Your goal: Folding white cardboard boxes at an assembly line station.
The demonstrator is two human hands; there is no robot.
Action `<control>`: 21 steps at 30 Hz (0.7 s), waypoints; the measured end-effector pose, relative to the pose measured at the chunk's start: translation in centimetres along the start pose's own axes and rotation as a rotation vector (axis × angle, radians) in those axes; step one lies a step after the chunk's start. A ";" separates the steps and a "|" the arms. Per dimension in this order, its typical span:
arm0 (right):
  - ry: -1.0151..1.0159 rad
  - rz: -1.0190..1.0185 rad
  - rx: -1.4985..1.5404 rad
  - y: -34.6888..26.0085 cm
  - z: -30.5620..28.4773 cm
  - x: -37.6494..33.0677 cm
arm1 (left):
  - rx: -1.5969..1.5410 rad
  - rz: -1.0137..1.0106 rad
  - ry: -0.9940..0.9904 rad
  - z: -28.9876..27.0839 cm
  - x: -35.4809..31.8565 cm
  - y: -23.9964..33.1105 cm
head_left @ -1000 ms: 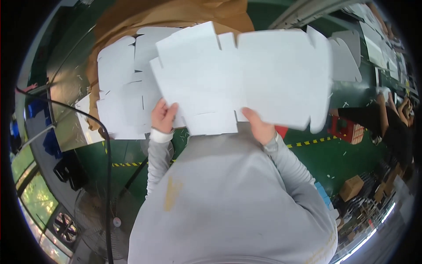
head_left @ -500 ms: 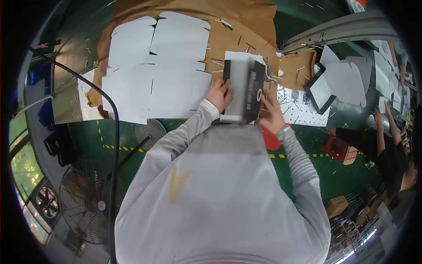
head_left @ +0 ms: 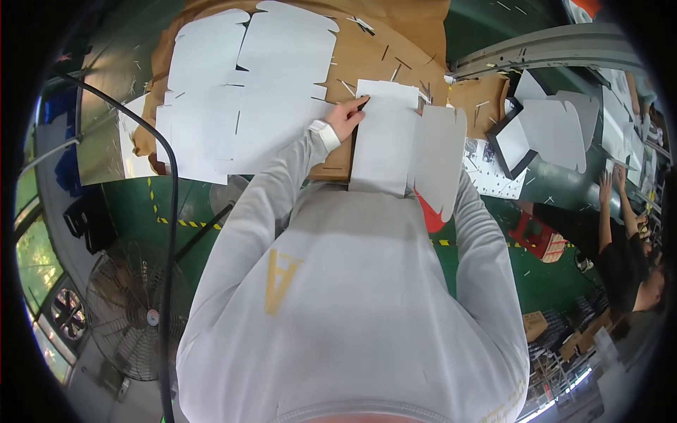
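In front of my body is a cardboard box (head_left: 383, 141), its white inside facing up. A pale lid flap (head_left: 438, 158) stands swung out along its right side. My left hand (head_left: 345, 118) is closed on the box's left edge near the far corner, with a small dark strip of cardboard showing at the fingertips. My right forearm reaches up behind the lid flap, which hides the right hand and its fingers.
Flat white die-cut cardboard sheets (head_left: 247, 106) lie on brown paper (head_left: 384, 53) at left, with scattered cardboard slivers. At right are a partly folded black-edged box (head_left: 513, 137) and a metal rail (head_left: 543, 48). A black cable (head_left: 173, 204) hangs at left; another person (head_left: 620, 233) works at far right.
The box's dark printed side has turned out of sight and its lid has opened to the right. My left hand moved slightly up; my right hand passed behind the flap.
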State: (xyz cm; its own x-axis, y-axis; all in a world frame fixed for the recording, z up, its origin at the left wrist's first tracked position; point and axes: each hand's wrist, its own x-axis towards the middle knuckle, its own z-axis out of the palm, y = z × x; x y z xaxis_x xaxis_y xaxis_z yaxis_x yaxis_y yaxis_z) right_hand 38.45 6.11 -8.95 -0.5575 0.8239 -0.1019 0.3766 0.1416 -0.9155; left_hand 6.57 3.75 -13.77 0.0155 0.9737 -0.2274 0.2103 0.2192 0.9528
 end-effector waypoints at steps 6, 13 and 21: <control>0.010 0.045 0.154 1.0 1.0 3.5 | 0.001 0.130 0.045 0.5 0.2 -0.9; 0.019 0.002 0.089 3.3 2.2 8.1 | 0.790 0.146 0.112 -1.4 2.1 3.9; 0.147 0.026 0.180 3.2 3.5 7.7 | 0.932 0.035 -0.362 -2.8 6.3 5.6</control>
State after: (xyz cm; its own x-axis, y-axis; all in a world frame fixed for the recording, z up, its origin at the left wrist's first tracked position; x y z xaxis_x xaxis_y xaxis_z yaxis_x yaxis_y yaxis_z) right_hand 32.75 10.98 -13.99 -0.4308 0.8988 -0.0810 0.2439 0.0296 -0.9693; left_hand 5.12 11.30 -9.32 0.3004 0.8671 -0.3974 0.8840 -0.0967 0.4573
